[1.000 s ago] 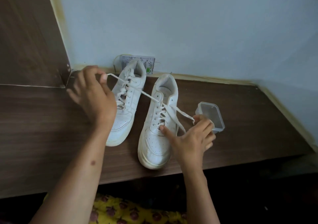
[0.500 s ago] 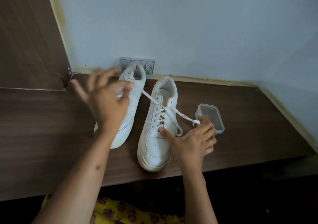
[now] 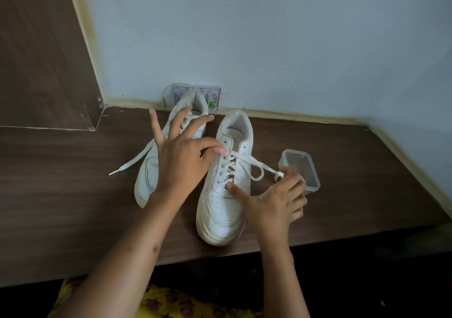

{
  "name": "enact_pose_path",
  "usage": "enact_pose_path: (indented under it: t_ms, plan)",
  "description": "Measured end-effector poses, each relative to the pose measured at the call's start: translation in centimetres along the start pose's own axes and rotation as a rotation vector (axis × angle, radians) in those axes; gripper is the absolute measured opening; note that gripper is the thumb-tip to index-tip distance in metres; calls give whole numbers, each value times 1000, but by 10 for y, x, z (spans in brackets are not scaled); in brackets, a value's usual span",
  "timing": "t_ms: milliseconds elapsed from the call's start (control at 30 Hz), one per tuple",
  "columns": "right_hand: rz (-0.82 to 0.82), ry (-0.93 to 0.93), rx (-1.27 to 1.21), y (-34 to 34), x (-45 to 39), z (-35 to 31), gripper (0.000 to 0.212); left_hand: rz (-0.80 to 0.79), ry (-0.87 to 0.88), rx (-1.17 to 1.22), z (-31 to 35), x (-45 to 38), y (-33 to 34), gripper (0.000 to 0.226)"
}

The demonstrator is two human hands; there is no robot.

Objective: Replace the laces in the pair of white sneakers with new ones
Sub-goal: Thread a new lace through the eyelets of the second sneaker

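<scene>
Standing side by side at the centre of the frame, two white leather-look sneakers rest on a dark wood-grain desk (image 3: 73, 195), heels toward the pale blue wall. The right sneaker (image 3: 225, 190) has a perforated toe and flat white lace (image 3: 247, 163) crossing its eyelets; no brand mark is readable. The left hand (image 3: 182, 161) hovers over the left sneaker (image 3: 149, 173), fingers spread apart, thumb tip close to the right sneaker's upper eyelets. A loose lace end (image 3: 129, 163) trails left across the desk. The right hand (image 3: 274, 202) presses its thumb on the lower lacing; its fingers, loosely bent, pinch the lace tip beside a clear square plastic container (image 3: 308, 168). A printed packet (image 3: 215, 97) leans against the wall; its writing is unreadable.
</scene>
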State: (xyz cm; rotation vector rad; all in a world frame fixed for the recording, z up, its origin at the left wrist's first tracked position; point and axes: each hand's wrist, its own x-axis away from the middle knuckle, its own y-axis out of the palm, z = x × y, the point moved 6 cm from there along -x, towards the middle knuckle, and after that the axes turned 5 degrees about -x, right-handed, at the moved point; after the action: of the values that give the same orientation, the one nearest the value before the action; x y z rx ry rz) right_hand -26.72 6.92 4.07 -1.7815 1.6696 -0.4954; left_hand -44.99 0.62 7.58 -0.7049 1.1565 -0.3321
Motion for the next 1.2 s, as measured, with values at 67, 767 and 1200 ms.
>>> enact_pose_path:
  t_ms: [67, 767, 1200]
  plan:
    - [-13, 9, 1, 0, -1, 1, 114, 124, -124, -12, -18, -3, -9, 12]
    - [-195, -136, -25, -6, -10, -9, 92, -169, -38, 308, -23, -3, 6, 38]
    - [-278, -132, 4, -8, -24, 7, 27, -262, 23, 658, -14, -5, -12, 24]
